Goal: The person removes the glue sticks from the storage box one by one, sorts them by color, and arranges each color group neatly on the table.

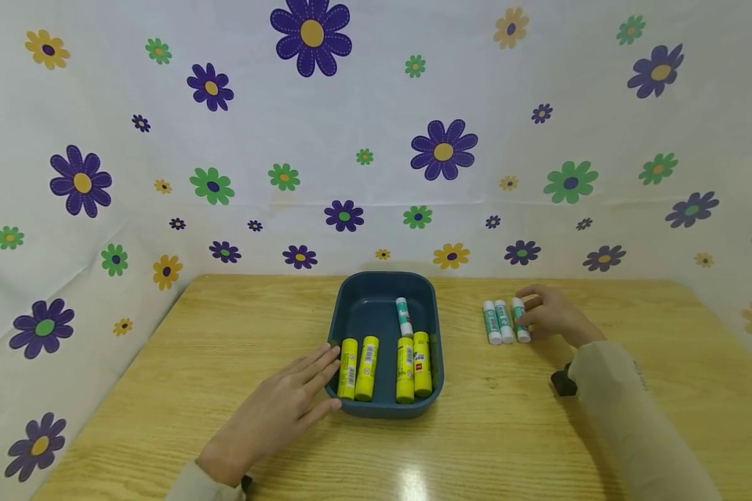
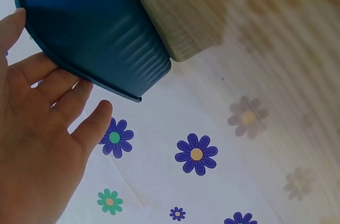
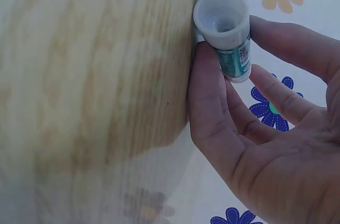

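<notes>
A dark blue plastic bin (image 1: pixel 385 412) stands on the wooden table. Inside it, yellow glue sticks (image 1: pixel 366 369) lie in two pairs, one pair at each side. Behind the right-hand pair is a small white-and-green glue stick (image 1: pixel 404 317). My left hand (image 1: pixel 282 400) rests against the bin's left rim with its fingers extended, as the left wrist view also shows. To the right of the bin, my right hand (image 1: pixel 554 319) holds a white-and-green glue stick (image 3: pixel 234 62) between thumb and fingers, close to the tabletop. Two similar glue sticks (image 1: pixel 498 322) lie side by side just left of it.
The wooden tabletop (image 1: pixel 476 431) ends at the back against a white cloth (image 1: pixel 376 97) printed with purple, green and orange flowers. That cloth also covers both sides. A dark strap piece (image 1: pixel 562 381) shows at the right wrist, by the sleeve.
</notes>
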Available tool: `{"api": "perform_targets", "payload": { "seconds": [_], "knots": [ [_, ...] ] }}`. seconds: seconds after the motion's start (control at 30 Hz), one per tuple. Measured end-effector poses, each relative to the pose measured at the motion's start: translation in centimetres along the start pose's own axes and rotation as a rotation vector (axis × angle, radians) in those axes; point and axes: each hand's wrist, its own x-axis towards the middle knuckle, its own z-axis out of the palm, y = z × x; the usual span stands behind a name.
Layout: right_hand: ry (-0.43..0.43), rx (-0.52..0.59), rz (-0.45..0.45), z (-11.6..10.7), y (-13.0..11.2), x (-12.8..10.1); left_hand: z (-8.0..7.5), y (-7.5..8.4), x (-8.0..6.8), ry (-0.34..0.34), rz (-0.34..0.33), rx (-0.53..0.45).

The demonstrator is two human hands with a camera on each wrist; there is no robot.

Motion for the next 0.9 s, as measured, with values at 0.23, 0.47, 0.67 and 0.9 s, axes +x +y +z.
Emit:
{"api": "perform_targets", "payload": {
  "seconds": [0.23,0.47,0.67,0.9],
  "knots": [
    [-0.007,-0.005,-0.007,0.2,-0.2,0.0,0.1,0.0,-0.1,0.000,-0.004,-0.001],
    [-0.013,-0.007,-0.006,0.1,-0.5,-0.2,0.0,0.0,0.1,0.004,0.006,0.004],
    [-0.013,-0.032,-0.007,-0.5,-1.1,-0.2,-0.1,0.0,0.1,0.009,0.002,0.008],
    [0.010,-0.007,-0.039,-1.2,-2.3,-0.4,0.0,0.0,0.0,0.009,0.000,0.001]
  ]
}}
